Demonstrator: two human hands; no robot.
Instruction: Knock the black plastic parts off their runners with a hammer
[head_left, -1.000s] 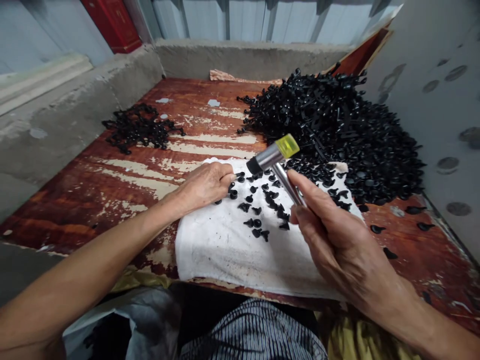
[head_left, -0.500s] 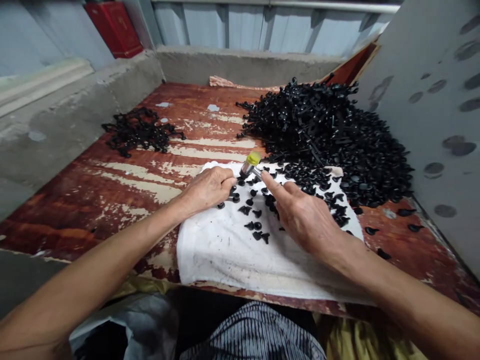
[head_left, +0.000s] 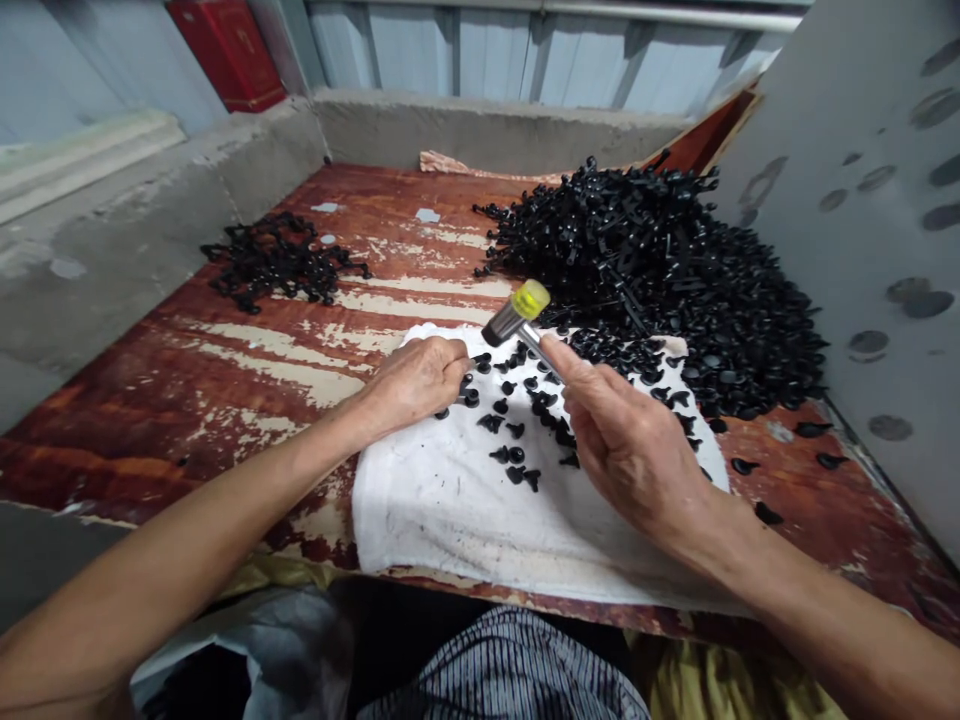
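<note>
A white cloth (head_left: 450, 510) lies on the worn red-brown table (head_left: 247, 390), with many small black parts (head_left: 516, 454) scattered over it. At the cloth's upper left edge my left hand (head_left: 420, 385) is closed on a black piece (head_left: 481, 362), whose round end sticks out past the fingers. My right hand (head_left: 626, 430) is wrapped round the metal handle of a small hammer (head_left: 510, 325), index finger stretched along it. The hammer's yellow face points up and its dark face down, raised just to the right of my left fingertips.
A large heap of black parts (head_left: 637, 250) fills the back right. Linked black pieces (head_left: 281, 262) form a smaller pile at the back left. A spotted grey panel (head_left: 862, 260) borders the right side, and a low concrete ledge (head_left: 487, 130) the back.
My right hand has lifted the hammer up and to the right, away from the black piece at my left fingertips. My left hand has stayed in about the same place.
</note>
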